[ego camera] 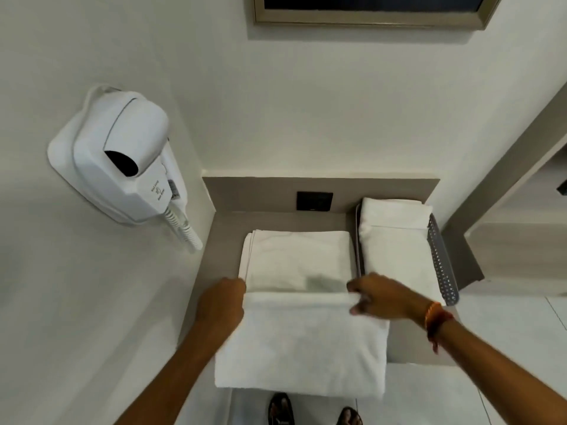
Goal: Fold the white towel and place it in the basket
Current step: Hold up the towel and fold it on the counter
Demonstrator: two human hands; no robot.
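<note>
White towel (pixel 299 342) spread on the grey shelf (pixel 228 222), near half hanging over the front edge, far half lying flat toward the wall. A thick folded edge across the middle of the towel, raised a little, with a dark shadow just behind it.

Left hand (pixel 221 305) closed on the left end of that folded edge – fingers tucked under the cloth, thumb side on top. Right hand (pixel 379 297) pinching the right end of the same edge, fingertips shut on the cloth, a few fingers curled below. Orange thread band (pixel 435 320) tied round the right wrist.

Grey basket (pixel 441 265) with small holes in its side, just right of the towel, touching or nearly touching its far half. Inside the basket, another folded white towel (pixel 395 237), filling most of it and poking up past the far rim.

Black wall socket (pixel 314 201) behind the towel, low on the back panel. White wall hair dryer (pixel 122 161) with a curly cord, up and to the left of the towel – fixed to the side wall. Gold frame edge (pixel 368 19) high above the towel on the back wall. Toes of two dark sandals (pixel 280 409) on the pale floor, right under the hanging part of the towel
</note>
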